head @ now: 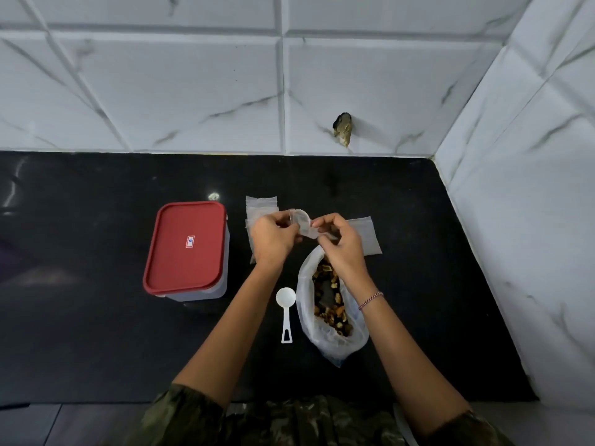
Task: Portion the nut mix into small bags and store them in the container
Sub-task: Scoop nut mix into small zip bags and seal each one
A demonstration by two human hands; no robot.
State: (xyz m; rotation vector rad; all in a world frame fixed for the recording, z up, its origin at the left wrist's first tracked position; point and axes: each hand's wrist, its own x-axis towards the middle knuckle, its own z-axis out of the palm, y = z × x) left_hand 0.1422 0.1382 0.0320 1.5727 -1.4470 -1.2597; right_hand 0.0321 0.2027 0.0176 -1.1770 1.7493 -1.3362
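On the left of the black counter point(96, 317) stands the container point(188, 252), a clear box with its red lid point(185, 246) shut on it and a small label in the middle of the lid. Just right of it, toward the wall, lies a stack of empty small bags point(260, 204), partly hidden by the left hand point(272, 236). That hand is closed in a pinch, thumb and fingers gripping the left edge of one small clear bag point(302, 222) held up above the counter. The right hand point(341, 246) pinches the same bag from the other side with thumb and forefinger, its other fingers loosely curled; the bag's mouth looks partly pulled open between the two hands, and whether anything is in it cannot be told. Below the hands, near the front, a white scoop point(286, 312) lies flat on the counter, bowl toward the wall and handle toward the person. Just right of the scoop lies the big plastic bag point(331, 342), open at its far end, with the nut mix point(331, 304) showing inside; the right wrist, which wears a thin bracelet point(371, 300), crosses over it. Behind the right hand another flat bag point(367, 235) lies on the counter.
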